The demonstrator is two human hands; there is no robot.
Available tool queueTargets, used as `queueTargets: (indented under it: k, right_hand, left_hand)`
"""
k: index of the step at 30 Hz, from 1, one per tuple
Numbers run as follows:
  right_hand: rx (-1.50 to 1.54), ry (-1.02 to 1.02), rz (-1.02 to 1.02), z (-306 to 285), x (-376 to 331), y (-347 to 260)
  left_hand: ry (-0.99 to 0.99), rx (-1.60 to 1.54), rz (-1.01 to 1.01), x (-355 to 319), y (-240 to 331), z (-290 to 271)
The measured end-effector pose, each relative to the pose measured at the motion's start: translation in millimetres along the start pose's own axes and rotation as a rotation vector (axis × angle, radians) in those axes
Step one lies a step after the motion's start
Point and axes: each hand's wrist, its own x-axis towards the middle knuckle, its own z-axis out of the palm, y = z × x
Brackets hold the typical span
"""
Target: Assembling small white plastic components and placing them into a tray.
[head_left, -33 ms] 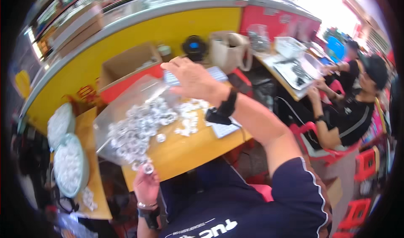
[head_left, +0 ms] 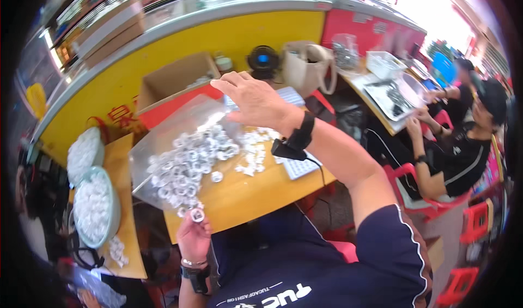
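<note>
Near the table's front edge, my left hand [head_left: 194, 238] pinches a small round white piece [head_left: 197, 215] with a dark centre; its exact kind I cannot make out. My right hand [head_left: 255, 98] is raised over the far side of the table, fingers stretched out and apart, holding nothing. Below it, a pile of similar round pieces [head_left: 190, 169] lies at the mouth of a clear plastic bag [head_left: 144, 169]. Small white parts [head_left: 252, 158] are scattered to the right of the pile on the wooden table [head_left: 234, 201]. A pale gridded tray [head_left: 300, 169] lies partly behind my right wrist.
An open cardboard box [head_left: 177, 82], a fan [head_left: 263, 61] and a cloth bag [head_left: 308, 71] stand at the back. Left are two basins of white parts, the nearer basin [head_left: 115, 210] beside loose pieces. At right a co-worker [head_left: 463, 150] sits by another table [head_left: 392, 124]. Red stools [head_left: 475, 221] stand behind.
The whole view has shifted slightly right. At the lower left, a hand beside a clear plastic bag has come into view. My own hands keep nearly the same pose.
</note>
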Motion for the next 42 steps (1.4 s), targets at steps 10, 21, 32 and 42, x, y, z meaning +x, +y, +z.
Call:
queueTargets:
  k: [10, 21, 32, 42]
  right_hand:
    - [-0.140, -0.108, -0.237, 61, 30, -26]
    - [-0.125, -0.037, -0.196, 69, 19, -23]
    - [-0.041, 0.019, -0.178, 74, 15, -16]
    - [0.182, 0.062, 0.070, 18, -40, -4]
  left_hand:
    - [0.142, 0.093, 0.069, -10, 14, 1]
    - [0.137, 0.111, 0.058, -8, 10, 3]
    - [0.146, 0.118, 0.039, -6, 2, -9]
    - [0.112, 0.144, -0.017, -2, 1, -12]
